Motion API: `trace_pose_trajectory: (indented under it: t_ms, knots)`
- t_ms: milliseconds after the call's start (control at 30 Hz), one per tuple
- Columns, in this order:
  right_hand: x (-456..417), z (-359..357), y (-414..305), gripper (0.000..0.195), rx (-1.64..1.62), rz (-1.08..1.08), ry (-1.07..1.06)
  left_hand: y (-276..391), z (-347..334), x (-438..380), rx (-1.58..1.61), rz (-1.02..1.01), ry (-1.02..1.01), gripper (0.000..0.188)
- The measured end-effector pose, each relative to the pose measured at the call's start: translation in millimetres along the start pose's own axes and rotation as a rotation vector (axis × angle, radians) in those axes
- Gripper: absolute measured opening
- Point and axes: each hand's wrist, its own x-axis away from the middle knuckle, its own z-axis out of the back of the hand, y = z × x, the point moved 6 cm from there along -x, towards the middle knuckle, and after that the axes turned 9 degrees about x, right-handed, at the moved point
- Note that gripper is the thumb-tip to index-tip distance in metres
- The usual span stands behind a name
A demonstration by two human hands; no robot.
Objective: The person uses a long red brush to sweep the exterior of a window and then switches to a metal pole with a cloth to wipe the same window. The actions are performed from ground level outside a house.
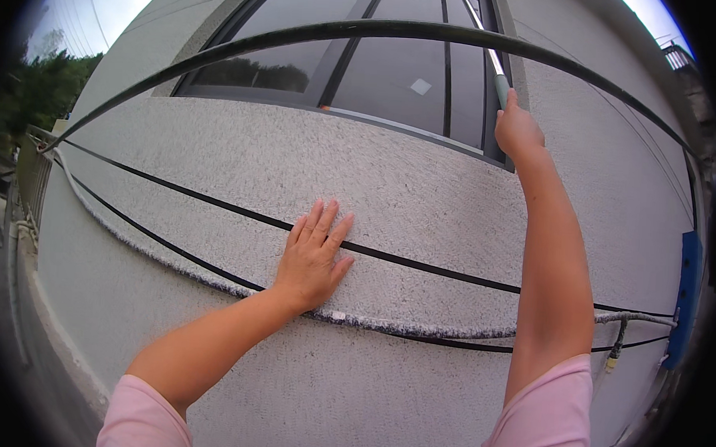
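Observation:
My right hand (519,130) is raised in front of the lower right corner of a dark-framed sliding window (394,75). Its fingers are wrapped around the grey-green grip of a metal pole (488,46). The pole slants up and to the left past the top of the picture, so its far end is out of sight. Lower down, my left hand (316,254) lies palm down against the rough grey wall (419,196), fingers spread. It crosses over a thin black cable (221,204) on the wall.
A thick dark cable (366,29) arcs across the window. Below my left wrist sags a pale-speckled hose or cable (413,328), with another black cable (448,344) beside it. A blue panel (685,301) stands at the right edge, near a dangling connector (615,354). Trees (34,89) are at left.

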Motion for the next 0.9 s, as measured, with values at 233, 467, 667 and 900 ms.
trace_pose_trajectory:
  t_ms: [233, 467, 667, 900]
  knots:
    - [-58.8, -30.0, -27.5, 0.053, -0.089, 0.032, -0.024, -9.1, -6.4, 1.0, 0.016, 0.063, -0.067, 0.061]
    - [-71.8, 5.5, -33.8, 0.042, -0.108, 0.033, -0.172, -3.2, -9.9, -5.5, 0.028, 0.093, -0.105, 0.06]
    - [-23.6, 21.1, -13.9, 0.046, -0.062, 0.12, -0.103, -8.7, -5.1, -0.5, 0.013, 0.058, -0.055, 0.061]
    - [112.2, -6.8, 108.0, 0.078, 0.131, 0.198, -0.119, -6.4, -0.8, 4.6, 0.043, 0.024, 0.017, 0.055]
